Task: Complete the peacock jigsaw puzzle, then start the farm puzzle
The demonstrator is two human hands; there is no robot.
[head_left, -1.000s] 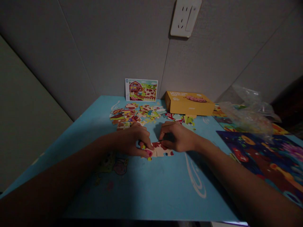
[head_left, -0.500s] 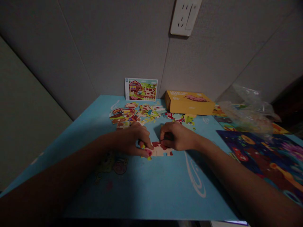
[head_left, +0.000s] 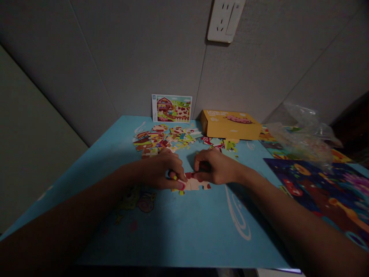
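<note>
A short joined strip of jigsaw puzzle pieces, cream with dark red patches, lies flat on the blue table in front of me. My left hand grips its left end, thumb and curled fingers over pieces with pink and yellow on them. At the strip's upper right edge is my right hand, its forefinger bent and its thumb down on a dark red patch. The fingers partly cover the pieces there. Behind both hands a pile of loose puzzle pieces spreads across the table.
A farm picture card leans against the wall beside a yellow box. On the right lie a clear plastic bag and a dark blue picture sheet. A power socket is on the wall above the blue table.
The fingers of my right hand have shifted slightly at the strip's upper edge, with a little more space between forefinger and thumb. My left hand stays nearly still on the left end.
</note>
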